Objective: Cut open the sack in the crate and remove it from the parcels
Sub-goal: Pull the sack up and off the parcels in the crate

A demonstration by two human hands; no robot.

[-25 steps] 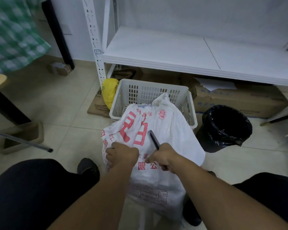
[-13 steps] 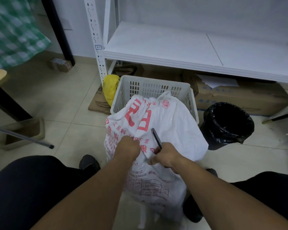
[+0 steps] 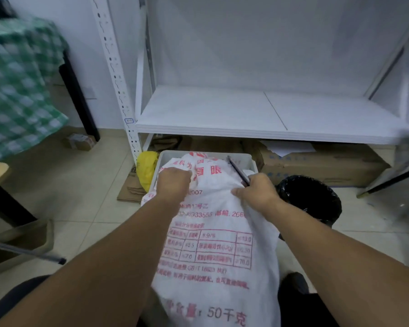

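Left hand (image 3: 174, 181) bunching sack (image 3: 219, 244), right hand (image 3: 255, 192) gripping cutter (image 3: 238, 170) and cloth; could nick fabric-holding fingers or parcels.

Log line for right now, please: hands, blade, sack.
left hand: gripping sack | right hand: holding cutter, also pinching sack | sack: draped over crate | parcels: not visible

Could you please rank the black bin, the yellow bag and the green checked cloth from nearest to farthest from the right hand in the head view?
From the right hand:
1. Black bin, just right.
2. Yellow bag, beyond the crate's left side.
3. Green checked cloth, far left.
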